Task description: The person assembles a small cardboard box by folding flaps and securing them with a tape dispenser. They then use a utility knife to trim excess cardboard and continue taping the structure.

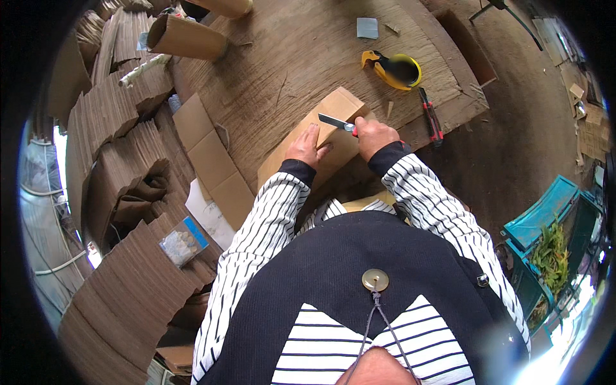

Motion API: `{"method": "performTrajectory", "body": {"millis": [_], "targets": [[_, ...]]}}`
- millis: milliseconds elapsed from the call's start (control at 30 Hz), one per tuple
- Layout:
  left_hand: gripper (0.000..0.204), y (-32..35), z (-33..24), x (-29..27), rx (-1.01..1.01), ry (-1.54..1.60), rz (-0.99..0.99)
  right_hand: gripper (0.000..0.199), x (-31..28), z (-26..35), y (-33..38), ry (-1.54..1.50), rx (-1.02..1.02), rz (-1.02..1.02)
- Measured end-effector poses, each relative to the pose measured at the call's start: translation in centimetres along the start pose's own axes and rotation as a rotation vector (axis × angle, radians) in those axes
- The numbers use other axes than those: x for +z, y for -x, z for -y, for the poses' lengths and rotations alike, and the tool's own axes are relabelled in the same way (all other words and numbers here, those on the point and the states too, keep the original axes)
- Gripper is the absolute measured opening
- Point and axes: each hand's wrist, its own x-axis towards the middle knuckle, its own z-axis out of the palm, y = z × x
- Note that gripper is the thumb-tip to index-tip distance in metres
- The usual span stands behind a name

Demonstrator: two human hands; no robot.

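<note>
A long brown cardboard box [340, 106] lies slanted at the near edge of the wooden table. My left hand [308, 149] rests on its top, fingers stretched out and thumb apart. My right hand [375, 136] is closed around the handle of a utility knife [333, 122], by the box's right side. The knife's long blade points left, over the box and toward my left fingers; I cannot tell whether it touches the cardboard. A second, red and black utility knife [432, 119] lies on the table to the right of my right hand.
A yellow tape dispenser [416, 69] and a pale square piece [367, 28] lie on the wooden table [308, 51]. Brown cardboard tubes [186, 38] are at the far left. Stacked cardboard sheets [122, 282] crowd the left side. A green cart [536, 221] with plants stands right.
</note>
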Motion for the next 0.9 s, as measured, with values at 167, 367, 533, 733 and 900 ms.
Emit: {"method": "performTrajectory", "body": {"millis": [167,367,533,733,900], "targets": [[0.063,0.2,0.1,-0.1,0.023,-0.008,-0.021,0.006,0.7,-2.3,-0.5,0.099,-0.030,-0.129],[0.062,0.5,-0.6,-0.3,0.008,-0.010,-0.021,0.014,-0.5,-10.5,-0.9,0.116,0.583,0.016],[0.062,0.5,0.2,-0.2,0.034,-0.014,-0.078,0.023,-3.7,-12.5,-1.0,0.087,0.556,0.128],[0.062,-1.8,-5.3,-3.2,0.168,0.117,-0.192,0.037,-2.2,-22.3,-7.0,-0.182,0.785,-0.024],[0.025,-7.7,-10.8,-1.3,0.241,-0.303,-0.238,0.053,-3.3,-21.7,-11.0,0.031,0.621,-0.188]]}}
